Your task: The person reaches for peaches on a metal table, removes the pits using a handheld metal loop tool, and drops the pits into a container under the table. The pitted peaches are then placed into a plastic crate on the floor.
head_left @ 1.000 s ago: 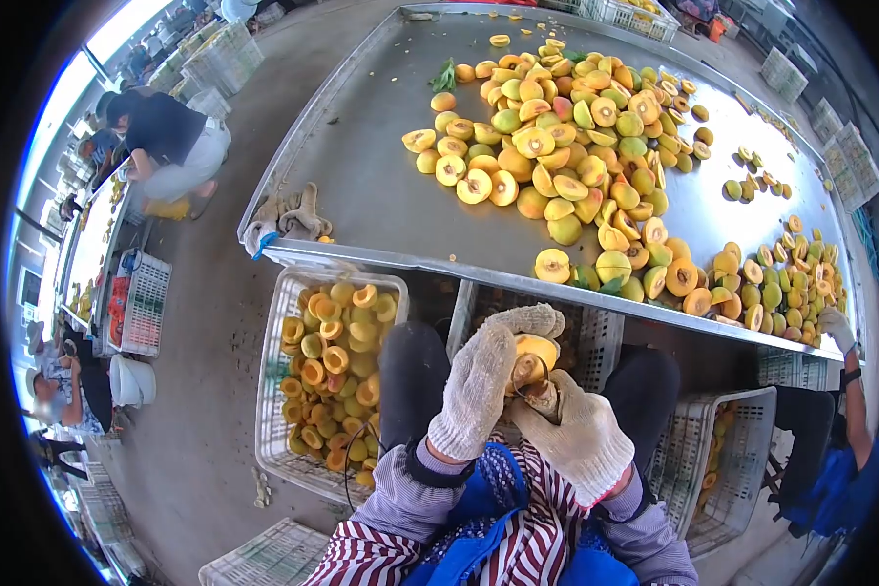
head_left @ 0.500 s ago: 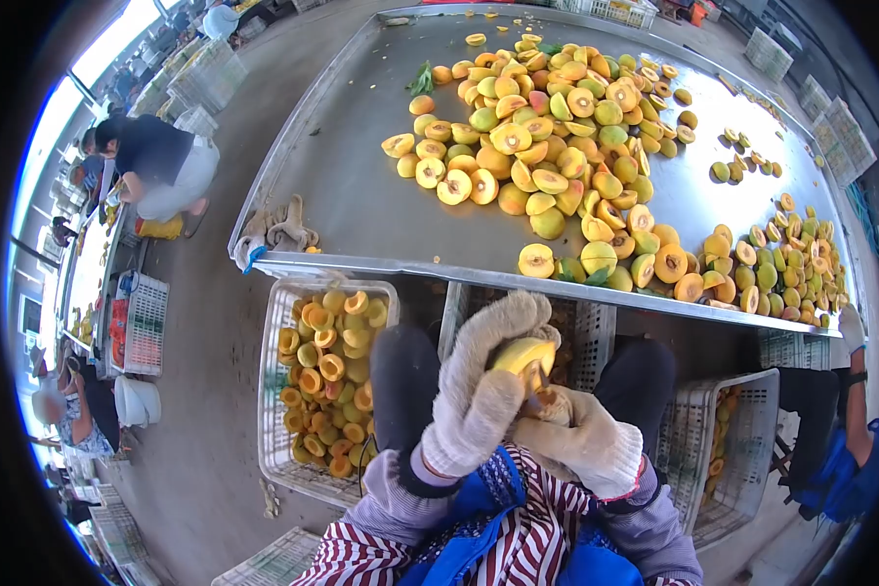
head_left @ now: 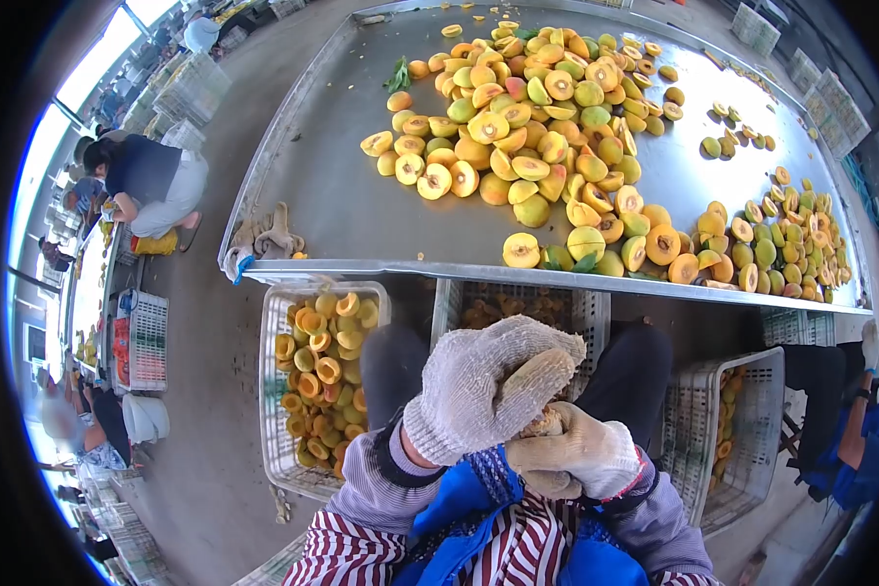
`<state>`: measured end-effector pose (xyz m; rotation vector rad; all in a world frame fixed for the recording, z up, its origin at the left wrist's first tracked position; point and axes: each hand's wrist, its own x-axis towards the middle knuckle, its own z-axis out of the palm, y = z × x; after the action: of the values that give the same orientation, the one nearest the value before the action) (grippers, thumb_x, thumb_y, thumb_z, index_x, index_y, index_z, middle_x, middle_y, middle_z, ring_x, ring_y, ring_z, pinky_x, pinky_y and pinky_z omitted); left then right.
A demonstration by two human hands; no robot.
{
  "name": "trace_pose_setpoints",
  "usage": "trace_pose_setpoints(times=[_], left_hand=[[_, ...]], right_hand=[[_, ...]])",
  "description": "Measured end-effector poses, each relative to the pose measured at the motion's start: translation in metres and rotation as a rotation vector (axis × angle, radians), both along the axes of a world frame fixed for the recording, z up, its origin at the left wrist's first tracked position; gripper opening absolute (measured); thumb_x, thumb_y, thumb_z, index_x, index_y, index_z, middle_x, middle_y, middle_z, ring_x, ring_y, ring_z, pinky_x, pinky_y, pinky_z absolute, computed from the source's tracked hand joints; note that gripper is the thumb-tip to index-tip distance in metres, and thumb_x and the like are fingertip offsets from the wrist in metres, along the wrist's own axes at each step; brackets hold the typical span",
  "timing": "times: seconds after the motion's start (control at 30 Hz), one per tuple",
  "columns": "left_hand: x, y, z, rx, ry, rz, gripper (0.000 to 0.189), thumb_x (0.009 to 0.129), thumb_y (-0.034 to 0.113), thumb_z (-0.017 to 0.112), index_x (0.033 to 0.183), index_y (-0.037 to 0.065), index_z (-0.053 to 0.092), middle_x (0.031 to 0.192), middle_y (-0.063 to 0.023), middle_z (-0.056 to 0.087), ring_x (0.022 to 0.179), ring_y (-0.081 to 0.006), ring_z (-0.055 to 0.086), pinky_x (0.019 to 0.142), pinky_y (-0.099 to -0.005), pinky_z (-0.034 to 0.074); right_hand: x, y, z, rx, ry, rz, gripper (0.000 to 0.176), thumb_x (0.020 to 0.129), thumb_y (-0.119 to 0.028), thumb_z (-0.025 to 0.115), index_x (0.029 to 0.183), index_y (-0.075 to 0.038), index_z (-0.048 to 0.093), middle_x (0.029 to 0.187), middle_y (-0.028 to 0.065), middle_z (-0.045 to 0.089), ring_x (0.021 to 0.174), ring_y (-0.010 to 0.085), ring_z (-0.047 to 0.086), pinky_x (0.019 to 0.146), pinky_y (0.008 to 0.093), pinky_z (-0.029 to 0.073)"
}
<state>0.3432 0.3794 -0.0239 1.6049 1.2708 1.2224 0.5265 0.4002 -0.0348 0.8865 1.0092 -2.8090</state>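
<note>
Clasping peach (head_left: 545,422) between left hand (head_left: 479,391) and right hand (head_left: 576,454)

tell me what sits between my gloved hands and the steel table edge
A white plastic crate of brownish scraps, in the head view: under the steel table rim, just past left hand and right hand.

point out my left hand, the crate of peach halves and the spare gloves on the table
left hand (head_left: 479,391), head view, back of glove
crate of peach halves (head_left: 268,391), head view, left wall
spare gloves (head_left: 264,237), head view, middle of the heap
</note>
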Motion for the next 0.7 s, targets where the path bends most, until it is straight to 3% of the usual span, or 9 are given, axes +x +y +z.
trace_pose_setpoints(times=[0.13, 0.2, 0.27, 0.4, 0.43, 0.47, 0.53, 0.6, 0.7], left_hand=[[0.005, 0.006, 0.003, -0.062, 0.128, 0.019, 0.019, 0.091, 0.020, 0.067, 0.099, 0.004, 0.072, 0.099, -0.0121, 0.073, 0.084, -0.0343, 0.071, 0.068, -0.0382, 0.057], [0.004, 0.012, -0.007, 0.331, 0.065, -0.078, 0.020, 0.086, 0.021, 0.071, 0.099, 0.006, 0.073, 0.099, -0.0120, 0.074, 0.084, -0.0332, 0.072, 0.068, -0.0381, 0.057], [0.005, 0.015, -0.009, 0.385, 0.050, -0.113, 0.023, 0.083, 0.022, 0.072, 0.100, 0.006, 0.074, 0.100, -0.0124, 0.074, 0.085, -0.0326, 0.072, 0.069, -0.0382, 0.057], [0.012, 0.019, -0.030, 0.430, -0.156, -0.163, 0.031, 0.081, 0.023, 0.074, 0.104, 0.002, 0.072, 0.104, -0.0164, 0.072, 0.090, -0.0310, 0.072, 0.073, -0.0402, 0.057], [0.024, 0.009, -0.043, 0.131, -0.541, -0.189, 0.034, 0.091, 0.027, 0.068, 0.110, -0.001, 0.069, 0.107, -0.0166, 0.071, 0.093, -0.0280, 0.072, 0.076, -0.0398, 0.058], [0.033, 0.008, -0.041, 0.133, -0.542, -0.193, 0.034, 0.091, 0.027, 0.068, 0.110, -0.001, 0.069, 0.107, -0.0166, 0.071, 0.093, -0.0280, 0.072, 0.076, -0.0398, 0.058], [0.047, 0.007, -0.031, -0.417, -1.211, -0.075, 0.038, 0.099, 0.033, 0.061, 0.115, -0.001, 0.065, 0.106, -0.0135, 0.069, 0.093, -0.0259, 0.070, 0.078, -0.0394, 0.058], [0.046, 0.020, -0.034, -0.506, -1.183, 0.034, 0.049, 0.098, 0.045, 0.061, 0.118, 0.001, 0.061, 0.106, -0.0172, 0.067, 0.083, -0.0288, 0.070, 0.069, -0.0376, 0.060], [0.026, 0.039, -0.054, -0.414, -0.964, 0.221, 0.051, 0.098, 0.048, 0.058, 0.120, 0.002, 0.060, 0.105, -0.0132, 0.068, 0.080, -0.0193, 0.071, 0.055, -0.0233, 0.054]], right_hand=[[0.006, -0.003, -0.004, 0.012, 0.008, -0.047, 0.025, 0.094, -0.028, 0.069, 0.086, -0.005, 0.061, 0.057, -0.0024, 0.050, 0.043, 0.0060, 0.044, 0.038, 0.0217, 0.033], [0.011, -0.006, -0.009, 0.030, 0.008, -0.083, 0.024, 0.094, -0.027, 0.069, 0.087, -0.005, 0.061, 0.058, -0.0022, 0.050, 0.043, 0.0061, 0.044, 0.038, 0.0218, 0.032], [0.014, -0.004, -0.019, -0.339, 0.295, 0.037, 0.020, 0.093, -0.023, 0.069, 0.088, -0.005, 0.060, 0.060, -0.0019, 0.049, 0.045, 0.0064, 0.044, 0.039, 0.0219, 0.032], [0.017, -0.001, -0.030, -0.382, 0.358, 0.029, 0.018, 0.090, -0.019, 0.071, 0.090, -0.005, 0.060, 0.062, -0.0019, 0.050, 0.046, 0.0063, 0.045, 0.040, 0.0223, 0.033], [0.017, -0.002, -0.028, -0.380, 0.360, 0.024, 0.018, 0.090, -0.019, 0.071, 0.090, -0.005, 0.060, 0.062, -0.0019, 0.050, 0.046, 0.0063, 0.045, 0.040, 0.0223, 0.033], [0.016, -0.006, -0.025, -0.325, 0.225, -0.102, 0.019, 0.089, -0.020, 0.071, 0.090, -0.005, 0.060, 0.062, -0.0019, 0.050, 0.046, 0.0062, 0.045, 0.040, 0.0221, 0.033], [0.017, -0.005, -0.024, -0.274, 0.088, -0.231, 0.019, 0.089, -0.020, 0.071, 0.091, -0.004, 0.061, 0.062, -0.0019, 0.050, 0.046, 0.0060, 0.044, 0.040, 0.0218, 0.033], [0.017, 0.008, -0.027, -0.327, 0.246, -0.165, 0.021, 0.090, -0.022, 0.071, 0.089, -0.004, 0.060, 0.061, -0.0022, 0.048, 0.046, 0.0059, 0.043, 0.040, 0.0214, 0.032], [0.019, 0.018, -0.027, -0.233, 0.259, -0.058, 0.022, 0.091, -0.024, 0.069, 0.086, -0.005, 0.058, 0.059, -0.0026, 0.046, 0.044, 0.0055, 0.042, 0.040, 0.0208, 0.031]])
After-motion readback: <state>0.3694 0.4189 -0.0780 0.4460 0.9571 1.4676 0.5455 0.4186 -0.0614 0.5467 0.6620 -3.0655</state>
